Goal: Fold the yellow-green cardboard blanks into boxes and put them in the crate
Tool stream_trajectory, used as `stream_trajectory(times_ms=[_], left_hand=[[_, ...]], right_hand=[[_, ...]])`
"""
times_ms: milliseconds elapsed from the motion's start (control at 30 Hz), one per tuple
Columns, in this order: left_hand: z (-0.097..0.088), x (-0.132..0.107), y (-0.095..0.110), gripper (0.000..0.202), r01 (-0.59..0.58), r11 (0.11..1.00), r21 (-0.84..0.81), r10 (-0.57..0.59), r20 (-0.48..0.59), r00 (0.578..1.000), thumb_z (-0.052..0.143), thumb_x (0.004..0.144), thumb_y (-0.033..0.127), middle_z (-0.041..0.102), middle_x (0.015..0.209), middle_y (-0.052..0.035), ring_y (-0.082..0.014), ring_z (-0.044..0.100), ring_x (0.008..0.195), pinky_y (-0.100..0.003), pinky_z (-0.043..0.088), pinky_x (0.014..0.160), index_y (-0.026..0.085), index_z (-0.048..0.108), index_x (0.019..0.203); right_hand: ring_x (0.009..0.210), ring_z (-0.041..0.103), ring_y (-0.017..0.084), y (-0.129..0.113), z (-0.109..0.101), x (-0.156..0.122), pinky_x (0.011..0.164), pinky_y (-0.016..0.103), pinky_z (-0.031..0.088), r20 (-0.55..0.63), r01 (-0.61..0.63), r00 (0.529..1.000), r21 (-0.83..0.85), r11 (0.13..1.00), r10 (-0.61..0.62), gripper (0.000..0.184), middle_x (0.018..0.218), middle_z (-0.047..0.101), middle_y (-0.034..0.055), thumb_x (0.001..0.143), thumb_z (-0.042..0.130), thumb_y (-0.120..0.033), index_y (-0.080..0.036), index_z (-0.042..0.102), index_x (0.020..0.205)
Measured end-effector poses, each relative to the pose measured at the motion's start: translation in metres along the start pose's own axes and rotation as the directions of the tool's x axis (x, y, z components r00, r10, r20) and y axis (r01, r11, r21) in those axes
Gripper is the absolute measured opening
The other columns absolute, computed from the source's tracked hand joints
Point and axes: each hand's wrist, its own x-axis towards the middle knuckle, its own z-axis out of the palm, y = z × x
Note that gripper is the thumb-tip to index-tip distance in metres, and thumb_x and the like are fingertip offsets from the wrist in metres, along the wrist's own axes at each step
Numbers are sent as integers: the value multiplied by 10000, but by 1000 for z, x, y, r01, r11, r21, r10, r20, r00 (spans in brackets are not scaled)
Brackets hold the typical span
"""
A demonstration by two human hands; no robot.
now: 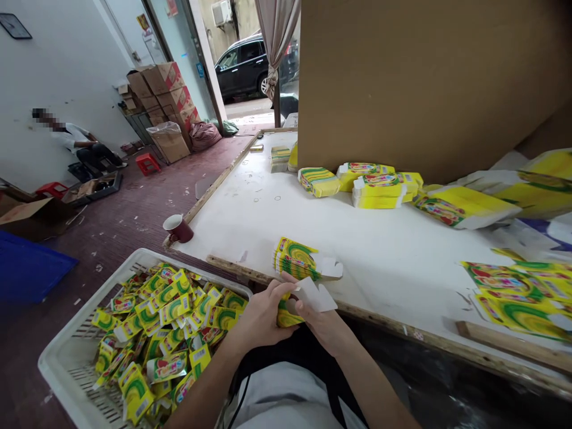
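Both my hands meet just below the table's near edge on one small yellow-green carton blank (292, 310) with white flaps. My left hand (261, 316) curls round its left side. My right hand (324, 325) pinches its right side under a raised white flap. Right above them, a short stack of flat yellow-green carton blanks (297, 259) lies on the white table (357, 238). At my lower left, a white plastic crate (67, 351) holds several folded yellow-green cartons (165, 333).
A dark red mug (177, 229) stands on the table's left corner. Bundles of flat cartons (379, 187) lie before a tall brown cardboard sheet (424, 83); more printed sheets (518, 292) lie at right. A seated person (83, 146), stacked boxes (165, 89) and red stools sit across the floor.
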Motion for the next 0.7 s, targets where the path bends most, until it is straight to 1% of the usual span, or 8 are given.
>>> stream_trajectory(times_ms=[67, 133, 233, 267, 333, 433, 533, 700], left_hand=[[1, 1, 0, 764, 19, 1000, -20, -18, 30, 999, 743, 675, 202, 559, 1313, -101, -296, 633, 1128, -421, 541, 912, 277, 377, 1341], [4, 1, -2, 714, 71, 996, -62, -70, 27, 997, 720, 676, 178, 606, 1235, -92, -283, 654, 1065, -410, 549, 878, 266, 388, 1302], [11, -1, -7, 756, 81, 984, -160, -84, -14, 996, 714, 663, 166, 635, 1110, -85, -260, 656, 986, -392, 551, 844, 242, 346, 1319], [13, -1, -9, 819, 64, 979, -191, -73, -45, 996, 716, 655, 158, 618, 1140, -99, -258, 646, 1008, -395, 545, 862, 233, 299, 1356], [13, 0, -11, 912, 51, 975, -215, -78, -121, 990, 717, 636, 132, 561, 1236, -133, -260, 617, 1084, -410, 525, 913, 216, 227, 1400], [5, 0, -8, 753, 151, 981, -126, -173, -191, 966, 737, 634, 147, 577, 1214, -120, -279, 604, 1105, -447, 505, 935, 212, 390, 1298], [-7, 0, -4, 559, 219, 975, -25, -220, -181, 959, 790, 633, 231, 646, 1146, -95, -301, 625, 1072, -462, 501, 928, 229, 537, 1132], [-19, -4, -2, 554, 210, 977, 32, -206, -96, 974, 791, 627, 248, 689, 1126, -77, -285, 662, 1029, -415, 517, 900, 236, 578, 1138]], right_hand=[[1355, 511, 324, 2, -2, 1, 1125, 540, 403, -8, 45, 999, -71, 997, -45, 711, 1445, 566, 116, 825, 578, -687, -280, 538, 1407], [1374, 487, 331, 0, -2, -1, 1150, 566, 354, -6, 135, 990, -209, 969, -139, 711, 1450, 557, 135, 850, 579, -647, -262, 500, 1443], [1456, 368, 314, -5, 0, -5, 1186, 546, 304, 122, 310, 950, -477, 822, -287, 686, 1573, 395, 113, 880, 651, -446, -282, 409, 1500], [1466, 353, 295, -5, 1, -6, 1191, 523, 312, 175, 357, 934, -538, 764, -313, 633, 1590, 367, 92, 899, 638, -350, -298, 421, 1491], [1436, 411, 256, -4, -1, -6, 1174, 476, 372, 215, 410, 910, -608, 681, -356, 509, 1565, 417, 63, 931, 552, -206, -325, 516, 1425], [1356, 522, 237, 1, -6, -3, 1129, 446, 447, 139, 400, 896, -665, 631, -422, 456, 1495, 515, 62, 931, 507, -145, -334, 618, 1330], [1386, 482, 282, -2, -9, -2, 1114, 480, 457, 154, 385, 906, -685, 618, -395, 459, 1532, 464, 87, 886, 602, -158, -309, 629, 1319], [1396, 467, 288, -23, -14, -9, 1133, 494, 422, 298, 365, 930, -702, 612, -214, 394, 1555, 426, 110, 871, 617, -131, -267, 689, 1234]])
